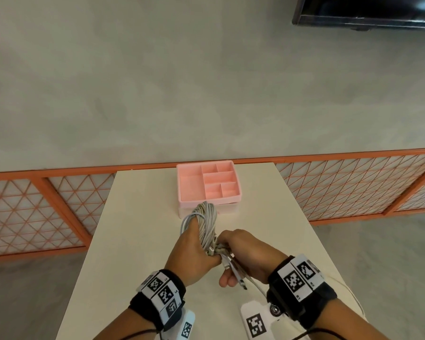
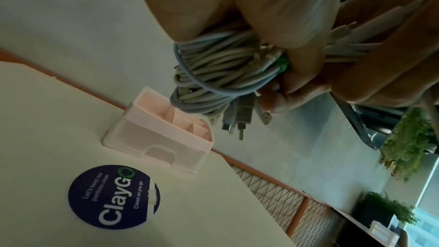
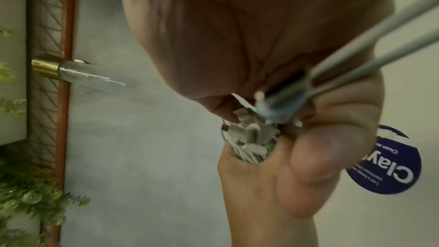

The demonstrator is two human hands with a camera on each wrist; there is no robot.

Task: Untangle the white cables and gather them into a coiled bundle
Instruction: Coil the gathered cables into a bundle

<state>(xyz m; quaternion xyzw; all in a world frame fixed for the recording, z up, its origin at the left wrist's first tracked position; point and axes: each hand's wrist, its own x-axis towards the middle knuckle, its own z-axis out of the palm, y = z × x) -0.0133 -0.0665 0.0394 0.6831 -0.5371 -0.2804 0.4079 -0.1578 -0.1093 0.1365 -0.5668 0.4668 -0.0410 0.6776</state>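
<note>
Coiled bundle of white cables (image 1: 205,223) held above the worktop (image 1: 123,231) — gripped in the left hand (image 1: 190,251), fingers curled round the loops. Right hand (image 1: 245,253) pinching the loose plug ends (image 1: 233,268) beside it — fingers pressed together. Pink compartment organizer (image 1: 207,184) just beyond; round blue ClayGo sticker (image 2: 114,196) nearby.

- A pink organiser tray (image 1: 191,185) with several compartments stands at the far end of the pale tabletop (image 1: 133,229), on a whitish base with a drawer (image 2: 164,152).
- A round dark-blue sticker (image 2: 114,197) reading "ClayGo" lies flat on the tabletop, near the tray.
- An orange-framed lattice fence (image 1: 30,209) runs behind the tabletop.
- A dark screen (image 1: 368,11) hangs on the grey wall.
- Green plants (image 2: 408,149) stand beyond the fence.
</note>
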